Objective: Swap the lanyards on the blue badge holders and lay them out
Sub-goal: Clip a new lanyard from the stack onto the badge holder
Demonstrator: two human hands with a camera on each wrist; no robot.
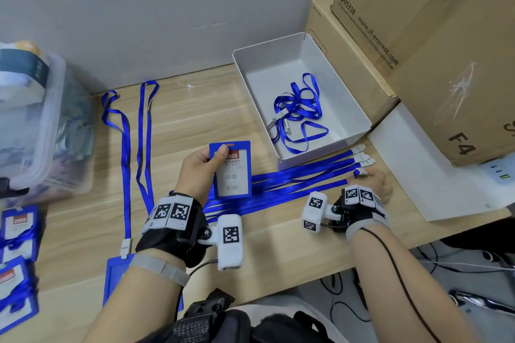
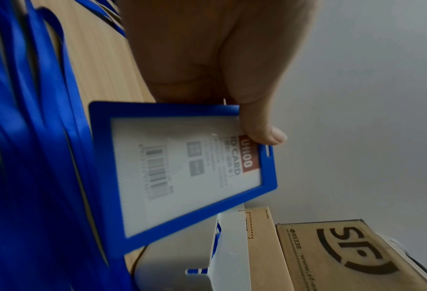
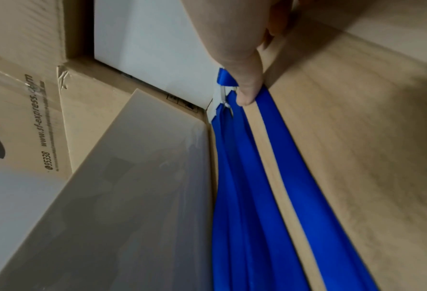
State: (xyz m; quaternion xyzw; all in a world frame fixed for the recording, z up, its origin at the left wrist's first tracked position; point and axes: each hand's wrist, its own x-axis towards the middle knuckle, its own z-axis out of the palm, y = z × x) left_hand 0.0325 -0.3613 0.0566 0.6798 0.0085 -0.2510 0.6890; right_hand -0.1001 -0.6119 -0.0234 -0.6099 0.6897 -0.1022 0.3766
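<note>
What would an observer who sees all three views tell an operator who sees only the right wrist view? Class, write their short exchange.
Operator: I see the right hand pinching the end of a lanyard on the table. What is the left hand doing?
Observer: The left hand holds a blue badge holder, with the thumb across its top.
Operator: Is a lanyard clipped to it?
Observer: No, its slot is empty in the left wrist view.
Operator: I only see the outside of the white tray. Is anything in it?
Observer: Yes, a tangle of loose blue lanyards.
</note>
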